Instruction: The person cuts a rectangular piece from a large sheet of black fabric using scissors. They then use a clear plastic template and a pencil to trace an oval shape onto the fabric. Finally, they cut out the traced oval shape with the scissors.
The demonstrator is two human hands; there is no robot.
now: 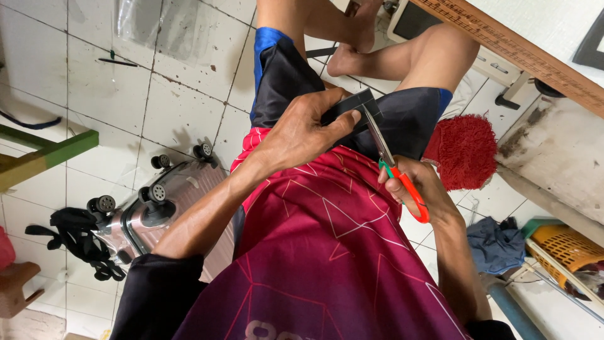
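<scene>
The scissors (391, 165), orange-handled with steel blades, pointed up-left away from the body. The right hand (420, 186) gripped their handles; the left hand (301, 131) pinched a black strip (350, 104).

A dark strip (350, 106), held level over the lap, sits between red-handled scissors' (391, 165) open blades.

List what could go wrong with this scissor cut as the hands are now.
1. The left hand pinches the black strip right beside the scissors blades; a slip could nick the thumb.
2. The cut happens above the lap, so the blade tips might catch the dark shorts or thigh.
3. The strip is held only at one side, so it may twist and cut crooked.
</scene>
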